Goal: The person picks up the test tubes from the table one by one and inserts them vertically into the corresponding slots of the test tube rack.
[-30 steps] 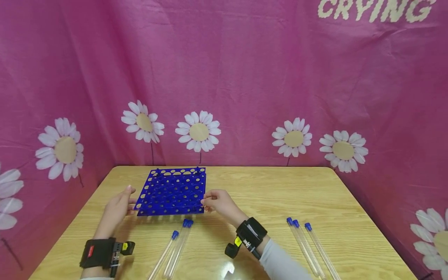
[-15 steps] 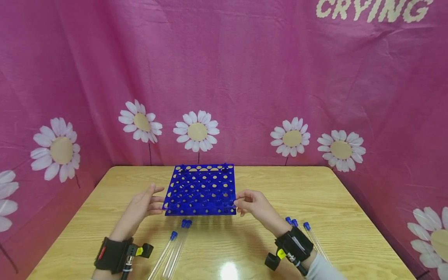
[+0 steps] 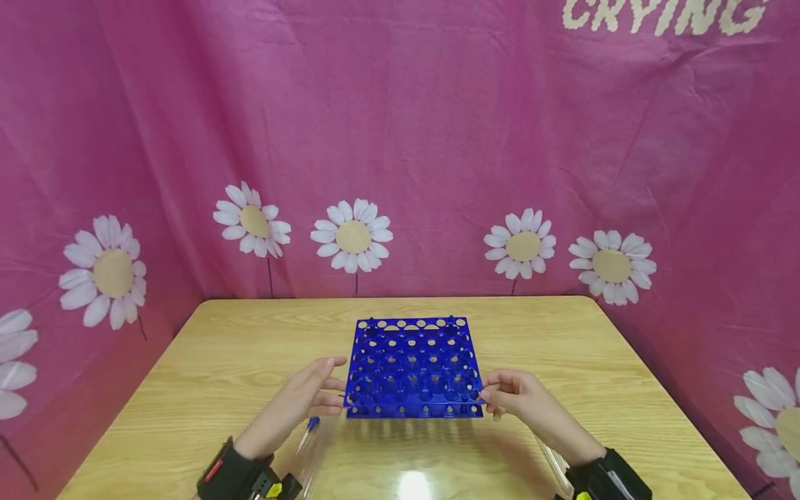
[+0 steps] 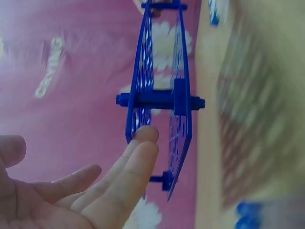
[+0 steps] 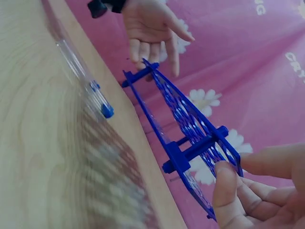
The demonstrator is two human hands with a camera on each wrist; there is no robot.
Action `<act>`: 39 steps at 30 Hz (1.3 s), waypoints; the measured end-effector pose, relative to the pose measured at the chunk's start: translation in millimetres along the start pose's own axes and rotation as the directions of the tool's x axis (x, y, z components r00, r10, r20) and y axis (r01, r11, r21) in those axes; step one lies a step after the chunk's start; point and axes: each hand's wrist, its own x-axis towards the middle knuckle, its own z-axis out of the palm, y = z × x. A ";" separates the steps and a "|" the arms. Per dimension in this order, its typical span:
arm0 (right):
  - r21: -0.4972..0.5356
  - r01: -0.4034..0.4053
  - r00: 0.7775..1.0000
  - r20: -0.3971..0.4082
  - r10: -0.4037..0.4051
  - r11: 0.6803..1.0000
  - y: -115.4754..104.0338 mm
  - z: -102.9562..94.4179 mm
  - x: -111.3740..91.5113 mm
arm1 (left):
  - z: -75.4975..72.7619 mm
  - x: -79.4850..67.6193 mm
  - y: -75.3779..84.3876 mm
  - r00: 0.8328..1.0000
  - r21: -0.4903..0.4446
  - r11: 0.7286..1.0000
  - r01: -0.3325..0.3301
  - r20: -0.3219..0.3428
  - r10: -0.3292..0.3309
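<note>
Blue rack (image 3: 412,370), two-tier, held clear of table (image 3: 250,340), approx. mid btwn L & R edges. Near side: capped tubes (image 3: 303,444) by L wrist; more tubes (image 3: 555,464) partly hidden by R forearm, count unclear. Next out: R hand (image 3: 525,401) pinches top plate's near R corner; L hand (image 3: 303,394) spread, fingers straight, tips at near L corner, thumb off. Judgmt: keep rack lvl, L fingers prob. need thumb for firmer hold; any lowering best even, clear of tubes, short of table's far edge.
</note>
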 end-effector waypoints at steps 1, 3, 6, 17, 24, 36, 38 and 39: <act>0.001 0.001 1.000 0.008 -0.001 1.000 3.5 -3.2 -4.3 | 3.8 -0.9 -1.8 1.000 0.000 1.000 0.000 0.027 0.000; 0.004 -0.002 1.000 0.026 0.002 1.000 9.8 -8.8 -12.0 | 11.0 -2.5 -5.8 0.997 -0.003 1.000 -0.007 0.073 0.007; 0.010 -0.009 0.999 0.052 0.009 1.000 18.1 -15.5 -20.8 | 20.0 -4.8 -12.2 0.992 -0.028 0.999 -0.014 0.123 0.018; 0.136 0.013 0.992 0.124 -0.030 0.991 47.0 -14.8 -32.4 | 35.2 -11.7 -28.1 0.984 0.012 1.000 -0.024 0.177 0.021; 0.144 -0.046 0.988 0.153 0.024 0.988 56.4 -14.1 -34.5 | 41.8 -12.0 -36.7 0.985 -0.083 0.996 0.032 0.175 -0.017; 0.128 -0.058 0.987 0.156 0.038 0.990 69.1 -14.1 -35.9 | 43.4 -12.7 -42.4 0.984 -0.124 0.992 0.033 0.180 -0.010; 0.135 -0.060 0.987 0.157 0.038 0.989 69.7 -14.4 -35.5 | 40.6 -11.5 -43.0 0.979 -0.120 0.992 0.031 0.204 -0.006; 0.140 -0.062 0.987 0.158 0.040 0.988 69.8 -14.5 -35.3 | 38.3 -10.8 -43.6 0.977 -0.116 0.993 0.032 0.214 -0.006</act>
